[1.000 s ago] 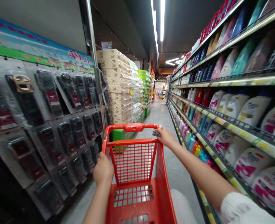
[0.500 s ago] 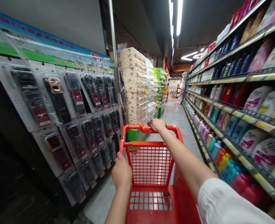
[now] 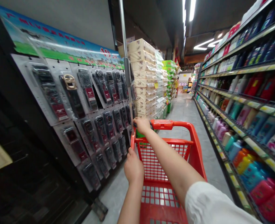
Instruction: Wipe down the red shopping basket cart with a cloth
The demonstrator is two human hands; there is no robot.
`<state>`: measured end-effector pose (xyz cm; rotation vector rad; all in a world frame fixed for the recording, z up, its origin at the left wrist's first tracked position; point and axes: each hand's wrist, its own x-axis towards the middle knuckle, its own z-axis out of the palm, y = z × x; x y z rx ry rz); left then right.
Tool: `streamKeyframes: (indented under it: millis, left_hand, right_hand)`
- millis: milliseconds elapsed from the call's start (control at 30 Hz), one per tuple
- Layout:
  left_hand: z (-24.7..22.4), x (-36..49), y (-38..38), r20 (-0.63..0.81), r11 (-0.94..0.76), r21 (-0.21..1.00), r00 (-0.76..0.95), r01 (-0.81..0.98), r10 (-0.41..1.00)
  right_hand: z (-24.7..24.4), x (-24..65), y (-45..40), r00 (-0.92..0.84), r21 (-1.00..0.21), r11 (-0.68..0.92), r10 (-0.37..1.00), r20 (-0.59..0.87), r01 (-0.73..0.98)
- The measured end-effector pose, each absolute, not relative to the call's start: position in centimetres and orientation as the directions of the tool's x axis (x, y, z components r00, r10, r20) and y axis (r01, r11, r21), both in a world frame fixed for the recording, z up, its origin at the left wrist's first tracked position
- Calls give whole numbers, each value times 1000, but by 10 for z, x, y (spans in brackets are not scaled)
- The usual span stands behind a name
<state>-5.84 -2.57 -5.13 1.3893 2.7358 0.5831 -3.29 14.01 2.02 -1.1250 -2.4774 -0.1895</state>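
Observation:
In the head view a red shopping cart (image 3: 197, 146) stands in front of me, with a grid back and a grid seat, nothing lying on the seat. My right hand (image 3: 142, 126) reaches across it and is closed around the far left corner of its handle bar. Lower down, my left hand (image 3: 134, 166) is wrapped around the cart's left side rim. The fingertips of both hands are partly hidden. Just left of my right hand rises a metal pole (image 3: 123, 28).
Packaged belts (image 3: 50, 90) hang on a display rack at the left, close to the cart. Beyond it stand tall stacks of wrapped packs (image 3: 142, 77). Shelves of bottles (image 3: 235, 149) line the right side. A grey tiled floor (image 3: 183, 107) runs between them.
My right hand has slid left along the handle bar to its corner. The cart sits further right in view, and the display and shelves have shifted right as well. My left hand keeps its grip.

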Motion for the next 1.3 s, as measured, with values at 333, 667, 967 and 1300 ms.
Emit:
streamKeyframes:
  millis: [333, 667, 967, 1300]
  left_hand:
    - [-57, -56, -26, 237, 523, 292, -590, 801, 772]
    - [-65, -57, -24, 282, 500, 357, -602, 789, 747]
    - [-61, -59, -29, 244, 505, 331, -589, 797, 770]
    - [-59, -59, -28, 235, 510, 293, -578, 809, 782]
  right_hand:
    - [-13, -15, 92, -521, -378, 668, 740, 425, 641]
    - [-37, 19, 50, -720, -41, 812, 537, 439, 582]
    - [-5, 27, 58, -756, 135, 768, 555, 346, 626]
    - [24, 1, 133, -601, 219, 578, 634, 487, 786]
